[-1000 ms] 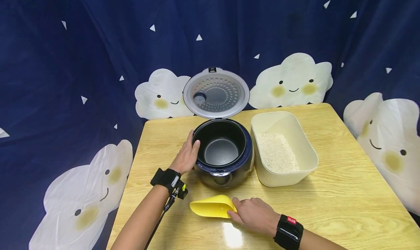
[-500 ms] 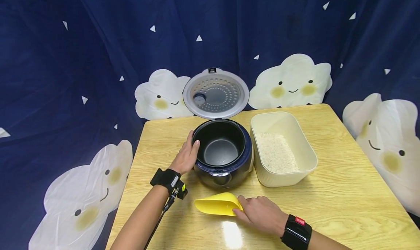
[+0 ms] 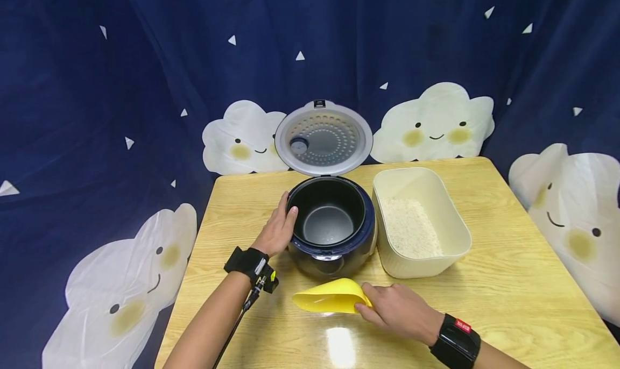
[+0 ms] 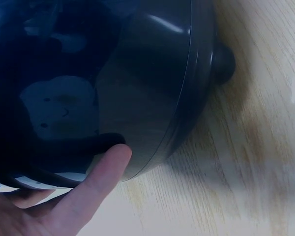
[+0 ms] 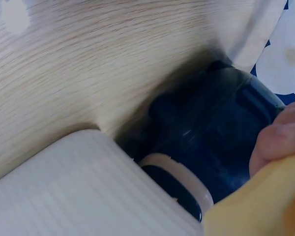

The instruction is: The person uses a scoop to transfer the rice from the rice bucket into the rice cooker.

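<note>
On the wooden table [image 3: 508, 283], near its front edge, the right hand [image 3: 399, 311] grips the yellow scoop [image 3: 331, 297]. Behind, the left hand [image 3: 278, 230] rests flat-fingered against the open rice cooker [image 3: 334, 250]; the rice tub [image 3: 438, 261] stands just right. Blue curtain [image 3: 121, 62] hangs behind.

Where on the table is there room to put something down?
The widest bare wood is right of the cream rice tub, out to the table edge. More lies behind the left hand, left of the rice cooker. The front middle is crowded: the right hand grips the yellow scoop close before the cooker.
</note>
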The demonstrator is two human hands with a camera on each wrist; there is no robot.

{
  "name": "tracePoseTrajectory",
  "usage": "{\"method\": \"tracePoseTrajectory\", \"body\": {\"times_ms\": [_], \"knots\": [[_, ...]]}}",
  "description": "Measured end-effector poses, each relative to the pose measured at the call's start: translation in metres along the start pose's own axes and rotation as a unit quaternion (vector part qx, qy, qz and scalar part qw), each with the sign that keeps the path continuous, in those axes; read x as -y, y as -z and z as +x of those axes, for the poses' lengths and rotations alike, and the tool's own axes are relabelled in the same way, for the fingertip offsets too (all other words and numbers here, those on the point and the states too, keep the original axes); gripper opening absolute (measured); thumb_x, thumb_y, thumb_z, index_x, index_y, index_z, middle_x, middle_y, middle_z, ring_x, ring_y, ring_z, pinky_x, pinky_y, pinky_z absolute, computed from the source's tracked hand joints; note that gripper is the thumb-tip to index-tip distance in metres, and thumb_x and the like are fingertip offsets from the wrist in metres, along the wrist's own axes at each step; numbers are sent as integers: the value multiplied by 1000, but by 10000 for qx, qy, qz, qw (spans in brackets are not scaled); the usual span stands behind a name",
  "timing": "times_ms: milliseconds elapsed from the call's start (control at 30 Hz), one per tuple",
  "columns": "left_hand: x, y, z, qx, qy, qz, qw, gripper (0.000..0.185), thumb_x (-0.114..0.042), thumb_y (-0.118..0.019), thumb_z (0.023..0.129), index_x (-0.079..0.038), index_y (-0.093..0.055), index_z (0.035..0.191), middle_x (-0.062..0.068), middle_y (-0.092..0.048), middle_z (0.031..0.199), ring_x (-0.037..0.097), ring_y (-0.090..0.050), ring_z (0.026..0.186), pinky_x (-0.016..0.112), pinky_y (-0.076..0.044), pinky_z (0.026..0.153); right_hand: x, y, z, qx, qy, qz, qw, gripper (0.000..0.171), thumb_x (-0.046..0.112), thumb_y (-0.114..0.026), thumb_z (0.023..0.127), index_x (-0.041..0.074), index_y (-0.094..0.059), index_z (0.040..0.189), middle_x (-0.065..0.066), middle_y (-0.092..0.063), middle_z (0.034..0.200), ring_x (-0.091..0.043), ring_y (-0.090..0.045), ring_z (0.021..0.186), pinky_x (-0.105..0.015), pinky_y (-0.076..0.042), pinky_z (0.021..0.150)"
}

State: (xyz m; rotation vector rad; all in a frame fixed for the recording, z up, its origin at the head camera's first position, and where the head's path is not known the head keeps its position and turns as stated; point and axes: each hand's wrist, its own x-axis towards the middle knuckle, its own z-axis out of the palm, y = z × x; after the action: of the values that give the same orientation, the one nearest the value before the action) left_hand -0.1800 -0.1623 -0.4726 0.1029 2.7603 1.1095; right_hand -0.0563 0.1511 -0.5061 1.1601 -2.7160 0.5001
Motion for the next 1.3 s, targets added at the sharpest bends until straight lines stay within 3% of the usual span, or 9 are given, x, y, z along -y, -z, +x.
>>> {"method": "tracePoseTrajectory", "body": {"times_ms": [367, 567, 833, 1067, 1300], "knots": [[0, 0, -2, -2, 2, 8, 10000, 69, -58, -19, 109, -29, 4, 168, 11, -17, 175, 35, -23, 161, 58, -27, 129, -17, 16, -10, -191, -95, -144, 9997, 29, 35, -71, 97, 24, -47, 85, 23, -26, 66, 10, -22, 50, -8, -12, 46], [-1, 1, -2, -1, 50, -4, 10000, 68, -57, -20, 110, -30, 4, 167, 11, -17, 175, 35, -23, 161, 60, -27, 128, -24, 32, -12, -222, -240, -229, 9992, 26, 34, -72, 96, 24, -50, 88, 22, -33, 67, 9, -27, 52, -7, -19, 47], [1, -2, 3, -47, 134, 1, 9999, 71, -36, -34, 108, -30, 4, 168, 12, -22, 173, 32, -28, 159, 57, -31, 127, -32, 46, -19, -71, -542, -298, 9981, 25, 33, -72, 96, 24, -50, 89, 22, -33, 67, 8, -26, 51, -9, -21, 48], [0, -1, 3, -9, 81, 23, 10000, 70, -36, -33, 108, -28, 3, 168, 13, -21, 174, 33, -27, 160, 57, -30, 128, -39, 61, -24, -133, -760, -281, 9966, 19, 30, -71, 98, 21, -54, 98, 21, -36, 69, 10, -28, 54, -10, -25, 49], [0, 0, 1, -41, 44, -11, 10000, 70, -35, -33, 109, -26, 2, 168, 15, -23, 173, 34, -28, 159, 57, -28, 128, -50, 77, -26, -231, -831, -663, 9941, 23, 28, -72, 96, 20, -51, 93, 19, -29, 64, 8, -22, 53, -12, -21, 47]]}}
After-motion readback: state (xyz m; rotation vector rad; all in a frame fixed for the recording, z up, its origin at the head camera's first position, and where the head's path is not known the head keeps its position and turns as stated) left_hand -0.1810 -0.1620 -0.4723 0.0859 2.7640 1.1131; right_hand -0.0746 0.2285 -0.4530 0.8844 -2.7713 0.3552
